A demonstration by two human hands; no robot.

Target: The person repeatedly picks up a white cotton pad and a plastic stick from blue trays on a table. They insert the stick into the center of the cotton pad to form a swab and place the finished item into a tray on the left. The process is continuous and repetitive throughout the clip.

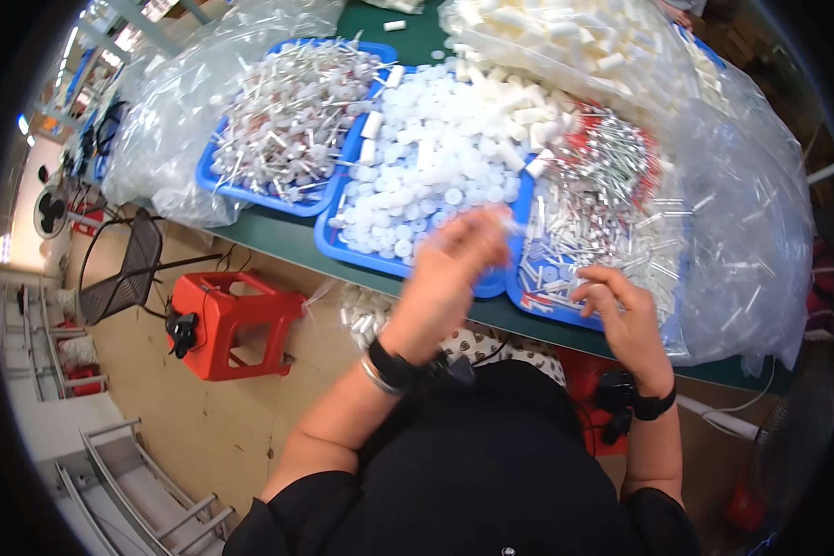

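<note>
Black shirt [500, 463] sits nearest the camera. Hands stand apart: left hand [459, 255], blurred, by trayed white caps [389, 218]; right hand [628, 315] at metal pins [588, 227] in the right tray [551, 311]; grips cannot be determined. Caps and pins likely light, stiff, slippery; best pinched sideways.

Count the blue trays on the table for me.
3 plainly visible: the left tray, the middle tray partly covered by the left hand, and the right tray by the right hand. A blue edge farther back, at right, may be another, mostly hidden.
</note>
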